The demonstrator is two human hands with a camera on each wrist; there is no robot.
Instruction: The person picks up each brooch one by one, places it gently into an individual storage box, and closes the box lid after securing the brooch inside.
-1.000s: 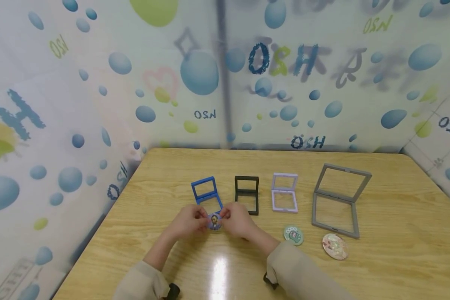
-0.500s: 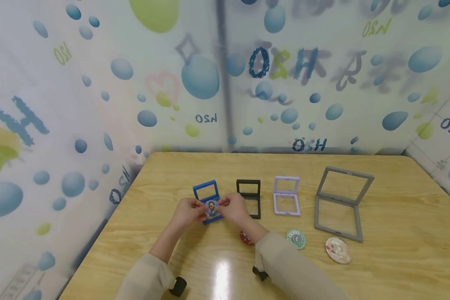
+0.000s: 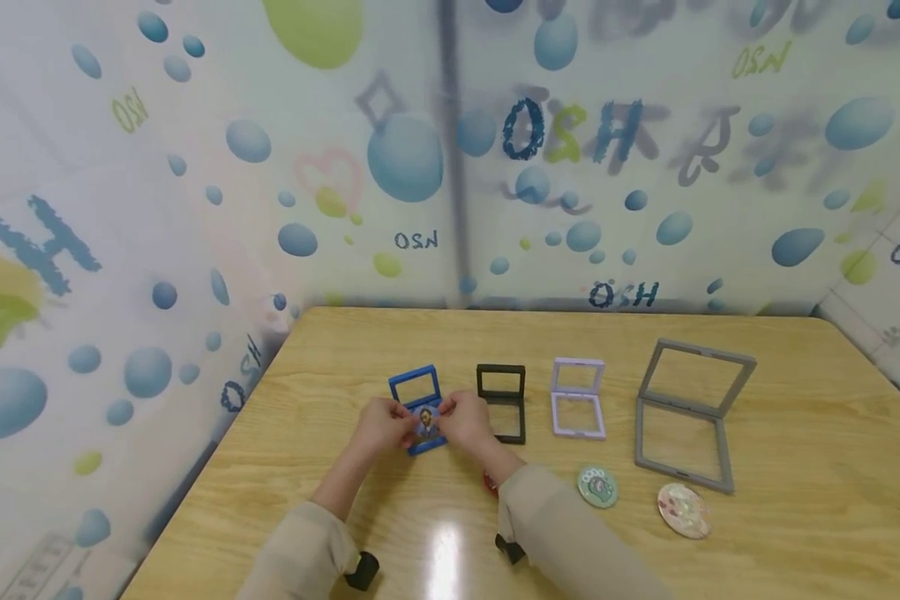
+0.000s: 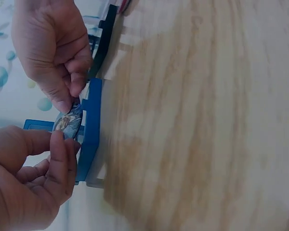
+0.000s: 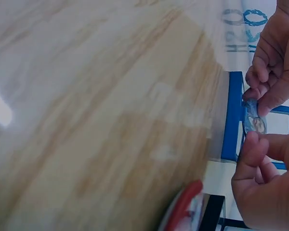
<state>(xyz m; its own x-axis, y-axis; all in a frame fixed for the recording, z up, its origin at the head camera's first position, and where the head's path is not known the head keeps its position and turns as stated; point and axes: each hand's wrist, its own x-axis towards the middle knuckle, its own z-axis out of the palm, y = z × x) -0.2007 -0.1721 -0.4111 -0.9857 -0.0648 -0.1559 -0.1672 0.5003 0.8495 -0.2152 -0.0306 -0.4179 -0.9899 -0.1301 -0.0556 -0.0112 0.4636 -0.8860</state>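
Observation:
Both hands pinch a small round portrait badge (image 3: 426, 423) by its edges, my left hand (image 3: 408, 427) on its left rim and my right hand (image 3: 445, 422) on its right rim. The badge sits just over the base of an open blue frame case (image 3: 414, 385). In the left wrist view the badge (image 4: 67, 122) stands edge-on against the blue case (image 4: 91, 130), between my left hand (image 4: 58, 144) below and my right hand (image 4: 67, 98) above. The right wrist view shows the badge (image 5: 253, 118) and the blue case (image 5: 235, 115) too.
A black case (image 3: 502, 400), a lilac case (image 3: 577, 398) and a larger grey case (image 3: 690, 412) stand open in a row to the right. A red badge (image 3: 488, 482) peeks out by my right sleeve; a green badge (image 3: 597, 487) and a pale badge (image 3: 684, 510) lie nearer the front.
Both hands have carried the portrait badge away from me, from in front of the blue case to over its base. The red badge came into view beside my right wrist.

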